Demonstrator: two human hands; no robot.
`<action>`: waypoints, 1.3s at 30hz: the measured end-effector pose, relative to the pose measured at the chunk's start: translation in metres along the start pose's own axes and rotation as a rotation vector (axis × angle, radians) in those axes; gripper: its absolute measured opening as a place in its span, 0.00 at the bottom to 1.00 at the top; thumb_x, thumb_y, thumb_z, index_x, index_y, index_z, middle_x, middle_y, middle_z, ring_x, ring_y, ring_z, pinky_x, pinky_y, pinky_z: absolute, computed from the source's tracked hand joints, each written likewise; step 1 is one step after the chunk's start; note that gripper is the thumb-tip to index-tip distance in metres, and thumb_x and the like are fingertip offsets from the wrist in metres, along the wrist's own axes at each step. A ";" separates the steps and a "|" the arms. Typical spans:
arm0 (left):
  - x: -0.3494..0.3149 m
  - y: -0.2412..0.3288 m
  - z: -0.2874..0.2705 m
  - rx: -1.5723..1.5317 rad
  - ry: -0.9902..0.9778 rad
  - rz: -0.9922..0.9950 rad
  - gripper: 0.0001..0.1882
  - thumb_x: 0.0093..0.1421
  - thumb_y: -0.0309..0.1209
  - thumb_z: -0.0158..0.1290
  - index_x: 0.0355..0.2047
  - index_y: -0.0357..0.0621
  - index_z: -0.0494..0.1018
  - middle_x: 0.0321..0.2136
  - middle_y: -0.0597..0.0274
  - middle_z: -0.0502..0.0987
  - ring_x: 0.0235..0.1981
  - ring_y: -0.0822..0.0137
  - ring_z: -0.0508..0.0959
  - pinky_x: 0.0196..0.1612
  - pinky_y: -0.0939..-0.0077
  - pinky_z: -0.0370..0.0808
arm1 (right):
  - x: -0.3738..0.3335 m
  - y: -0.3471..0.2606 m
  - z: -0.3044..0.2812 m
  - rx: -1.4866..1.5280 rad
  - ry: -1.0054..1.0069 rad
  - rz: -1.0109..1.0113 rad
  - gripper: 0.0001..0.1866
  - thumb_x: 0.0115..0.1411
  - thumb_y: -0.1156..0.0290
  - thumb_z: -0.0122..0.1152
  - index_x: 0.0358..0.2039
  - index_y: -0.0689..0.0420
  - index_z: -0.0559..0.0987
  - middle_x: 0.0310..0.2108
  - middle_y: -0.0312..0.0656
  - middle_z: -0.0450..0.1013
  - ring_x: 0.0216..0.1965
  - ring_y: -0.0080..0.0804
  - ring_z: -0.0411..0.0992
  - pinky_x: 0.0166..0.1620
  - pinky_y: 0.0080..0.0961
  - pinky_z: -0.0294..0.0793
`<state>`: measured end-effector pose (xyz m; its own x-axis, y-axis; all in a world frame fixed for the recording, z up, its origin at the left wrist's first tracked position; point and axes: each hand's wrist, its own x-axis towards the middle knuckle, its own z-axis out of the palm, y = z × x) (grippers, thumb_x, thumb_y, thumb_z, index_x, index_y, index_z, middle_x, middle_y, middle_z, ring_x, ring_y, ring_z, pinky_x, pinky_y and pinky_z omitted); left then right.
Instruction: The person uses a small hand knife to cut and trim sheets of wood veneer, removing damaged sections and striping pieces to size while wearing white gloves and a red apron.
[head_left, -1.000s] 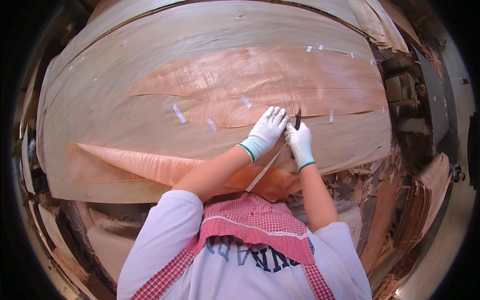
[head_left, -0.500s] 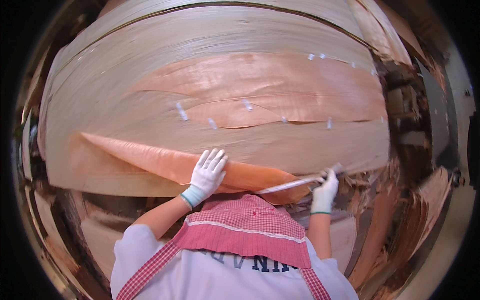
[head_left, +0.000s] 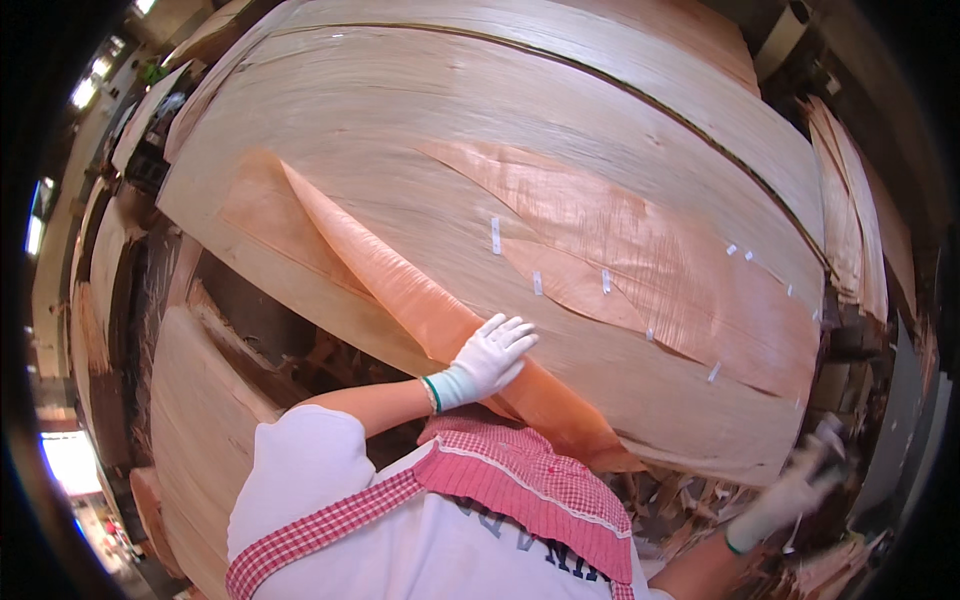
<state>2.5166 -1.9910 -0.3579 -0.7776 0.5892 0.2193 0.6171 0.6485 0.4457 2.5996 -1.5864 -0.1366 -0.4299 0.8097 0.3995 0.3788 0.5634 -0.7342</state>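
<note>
My left hand [head_left: 487, 357], in a white glove, lies flat with fingers stretched on a folded-over orange wood veneer strip [head_left: 385, 275]. This strip runs slantwise over the near edge of a broad pale veneer sheet [head_left: 440, 110]. My right hand [head_left: 785, 500], also gloved, is off the sheet at the lower right and smeared by motion. A blurred pale and dark shape shows at its fingers; I cannot make out what it is. Farther off, a reddish veneer piece [head_left: 640, 235] lies on the sheet, with short white tape strips [head_left: 496, 236] along its edges.
Torn veneer scraps [head_left: 690, 500] lie below the sheet's near right edge. Long veneer offcuts [head_left: 848, 215] hang at the far right. Another pale sheet [head_left: 195, 430] is at the left, beside a dark gap. A dark seam [head_left: 600, 72] crosses the far part.
The view has turned, so the sheet now slants down to the right. My right hand has moved away rightward from the veneer strip, where it held a long whitish strip-like thing. My left hand stays on the veneer.
</note>
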 end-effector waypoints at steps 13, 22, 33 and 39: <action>0.037 -0.034 -0.230 -1.010 0.400 0.028 0.07 0.63 0.19 0.50 0.41 0.36 0.73 0.37 0.56 0.74 0.35 0.70 0.77 0.40 0.77 0.76 | -0.216 -0.228 0.177 0.801 -1.033 -0.630 0.19 0.50 0.79 0.66 0.43 0.56 0.73 0.32 0.46 0.76 0.29 0.45 0.77 0.30 0.31 0.76; 0.045 -0.278 -0.262 -0.808 0.324 -0.562 0.06 0.61 0.26 0.53 0.35 0.37 0.76 0.34 0.64 0.79 0.33 0.73 0.76 0.39 0.78 0.74 | -0.328 -0.282 0.330 0.598 -1.495 0.318 0.10 0.62 0.69 0.55 0.34 0.64 0.74 0.24 0.38 0.74 0.22 0.21 0.71 0.27 0.21 0.71; 0.111 -0.424 -0.122 0.142 0.464 -0.312 0.11 0.49 0.29 0.61 0.34 0.45 0.76 0.50 0.56 0.75 0.53 0.51 0.71 0.55 0.61 0.69 | -0.389 -0.221 0.473 0.453 -1.208 0.706 0.09 0.64 0.68 0.56 0.31 0.61 0.75 0.24 0.37 0.74 0.18 0.17 0.68 0.17 0.16 0.62; 0.095 -0.406 -0.109 0.320 0.231 -0.325 0.24 0.53 0.43 0.60 0.50 0.51 0.73 0.58 0.55 0.69 0.64 0.52 0.60 0.68 0.58 0.50 | -0.347 -0.185 0.495 0.083 -0.874 -0.412 0.08 0.58 0.71 0.58 0.29 0.64 0.75 0.20 0.44 0.74 0.19 0.25 0.73 0.22 0.29 0.70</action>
<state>2.1789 -2.2505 -0.4228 -0.9196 0.2336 0.3157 0.3164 0.9170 0.2429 2.2729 -2.0527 -0.4113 -0.9861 0.1245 0.1100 0.0171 0.7348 -0.6780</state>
